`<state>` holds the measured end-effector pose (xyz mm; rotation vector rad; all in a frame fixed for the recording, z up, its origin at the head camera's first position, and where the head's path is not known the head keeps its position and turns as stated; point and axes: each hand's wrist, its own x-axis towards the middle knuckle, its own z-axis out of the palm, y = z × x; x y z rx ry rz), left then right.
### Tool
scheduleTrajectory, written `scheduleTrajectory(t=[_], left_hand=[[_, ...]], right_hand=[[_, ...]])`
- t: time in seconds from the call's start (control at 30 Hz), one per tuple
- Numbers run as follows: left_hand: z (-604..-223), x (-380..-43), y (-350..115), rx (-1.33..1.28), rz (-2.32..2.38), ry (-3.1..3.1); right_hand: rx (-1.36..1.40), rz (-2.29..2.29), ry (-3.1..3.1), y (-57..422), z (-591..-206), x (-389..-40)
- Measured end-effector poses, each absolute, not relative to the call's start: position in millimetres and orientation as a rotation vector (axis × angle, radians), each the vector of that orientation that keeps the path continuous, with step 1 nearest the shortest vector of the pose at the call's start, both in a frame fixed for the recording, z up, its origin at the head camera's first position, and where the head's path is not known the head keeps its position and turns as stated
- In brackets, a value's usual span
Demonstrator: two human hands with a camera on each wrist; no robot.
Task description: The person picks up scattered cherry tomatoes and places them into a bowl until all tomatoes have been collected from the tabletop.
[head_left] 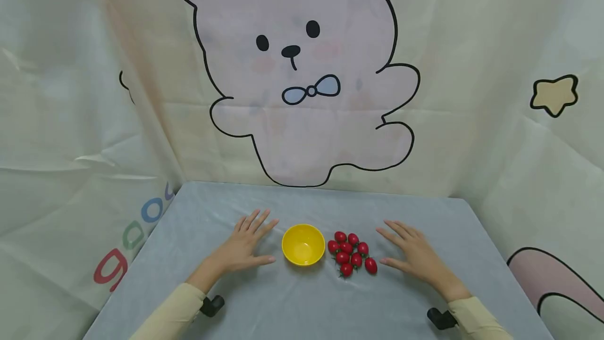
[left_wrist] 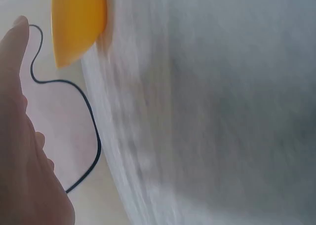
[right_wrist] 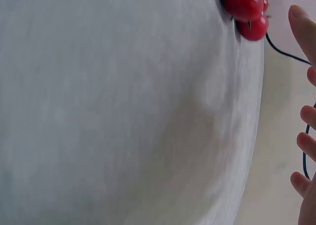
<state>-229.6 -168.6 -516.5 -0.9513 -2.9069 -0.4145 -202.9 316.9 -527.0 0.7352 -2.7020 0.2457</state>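
**Bowl and tomatoes, on table**

Bowl: one, yellow, upright. Tomatoes: red, clustered just right of the bowl (some with green stems). Left hand: fingers spread, near the bowl, apart from it. Right hand: fingers spread, near the tomatoes, apart from them.

My left wrist view crops the yellow bowl at the top, my left hand at the left; the right crops cherry tomatoes and my right hand.
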Motion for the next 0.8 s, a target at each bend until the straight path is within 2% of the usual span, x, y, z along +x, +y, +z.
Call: scheduleTrajectory(t=[0.23,0.8], left_hand=[[-520,-233,-150,-1.006,-0.375,-2.921],[-535,-235,-131,-1.023,-0.454,-2.983]], right_hand=[[0.839,0.300,-2.650,307,-535,-204],[0.872,0.377,-2.568,294,-557,-199]])
